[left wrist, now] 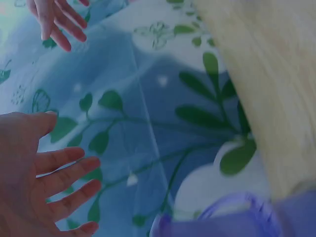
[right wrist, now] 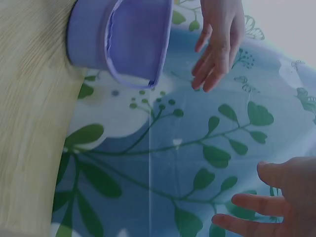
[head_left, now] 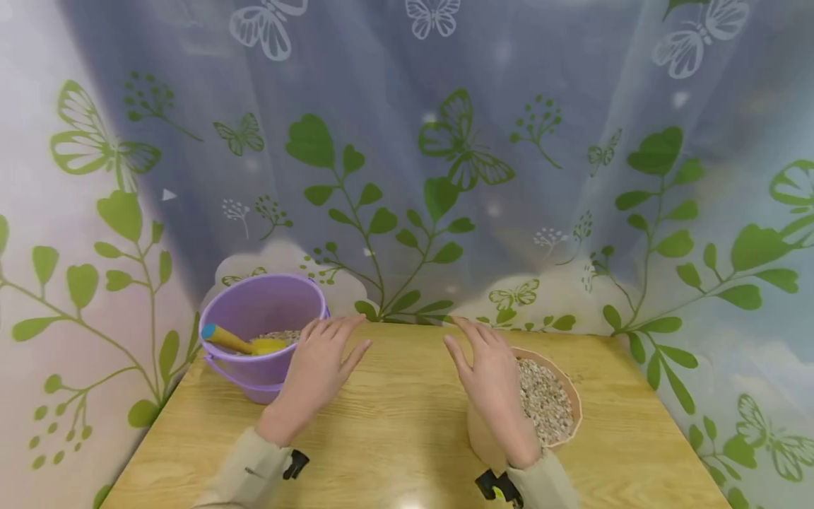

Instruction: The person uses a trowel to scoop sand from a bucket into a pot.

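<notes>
My left hand (head_left: 319, 364) is held over the table with its fingers extended and nothing in it, overlapping the right side of a purple bucket (head_left: 263, 300) in the head view. Inside the bucket lies a yellow scoop (head_left: 267, 346) with a blue-tipped handle, on some pebbly grains (head_left: 282, 335). My right hand (head_left: 488, 375), fingers also straight and empty, overlaps the left part of a pale orange tub (head_left: 575, 403). Small mixed pebbles or grains (head_left: 545, 403) fill that tub nearly to its rim. In the right wrist view the bucket's handle (right wrist: 109, 54) hangs down its side.
The wooden table (head_left: 407, 396) carries both containers, the bucket at left and the tub at right. Behind it hangs a blue-grey curtain (head_left: 381, 85) with green leaves and butterflies, reaching round both sides. Dark straps (head_left: 499, 488) are at the sleeve cuffs.
</notes>
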`<state>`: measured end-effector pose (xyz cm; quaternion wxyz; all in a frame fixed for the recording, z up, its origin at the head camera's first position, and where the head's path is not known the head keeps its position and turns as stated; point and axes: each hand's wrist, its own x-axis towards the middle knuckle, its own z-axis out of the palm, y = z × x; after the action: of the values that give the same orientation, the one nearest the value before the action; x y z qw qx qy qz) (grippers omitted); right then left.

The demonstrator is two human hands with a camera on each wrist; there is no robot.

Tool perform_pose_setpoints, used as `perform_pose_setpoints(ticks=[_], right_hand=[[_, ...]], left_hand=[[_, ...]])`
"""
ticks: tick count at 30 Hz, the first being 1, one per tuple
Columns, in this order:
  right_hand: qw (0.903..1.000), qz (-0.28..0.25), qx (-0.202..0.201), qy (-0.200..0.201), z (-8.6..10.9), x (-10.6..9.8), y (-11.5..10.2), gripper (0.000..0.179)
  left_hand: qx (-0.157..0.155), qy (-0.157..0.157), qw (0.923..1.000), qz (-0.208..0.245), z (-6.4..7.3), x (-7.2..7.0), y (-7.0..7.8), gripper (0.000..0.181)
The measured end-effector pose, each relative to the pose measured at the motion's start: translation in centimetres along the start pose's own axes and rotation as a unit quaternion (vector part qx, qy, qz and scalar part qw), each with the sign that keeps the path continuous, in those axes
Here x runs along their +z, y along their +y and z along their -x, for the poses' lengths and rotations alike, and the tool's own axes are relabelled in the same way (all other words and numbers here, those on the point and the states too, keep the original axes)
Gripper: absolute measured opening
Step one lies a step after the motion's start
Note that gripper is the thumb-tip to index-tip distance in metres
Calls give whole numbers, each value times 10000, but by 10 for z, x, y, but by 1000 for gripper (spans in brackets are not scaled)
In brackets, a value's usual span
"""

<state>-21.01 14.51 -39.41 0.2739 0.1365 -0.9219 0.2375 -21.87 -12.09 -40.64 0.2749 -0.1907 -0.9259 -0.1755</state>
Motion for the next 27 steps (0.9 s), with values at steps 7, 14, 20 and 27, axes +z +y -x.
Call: perform_pose_setpoints(ticks=[7,14,20,27], right_hand=[[9989,-272,-333,-200,-17,21,-32,48],[9952,-315,-855,-359,-30,54,-63,49],[9888,-212,-902,-1170,-39,82,-81,62],[9808,-147,-840,-1755,-47,116,-96,74]], left_hand=[[-129,243,9996,37,1,-31,-46,52],[-267,791,9960,-312,16,-61,-99,77],[-743,693,9935,-509,34,-75,-148,77],[-812,477,9942,-513,54,-76,-199,74]])
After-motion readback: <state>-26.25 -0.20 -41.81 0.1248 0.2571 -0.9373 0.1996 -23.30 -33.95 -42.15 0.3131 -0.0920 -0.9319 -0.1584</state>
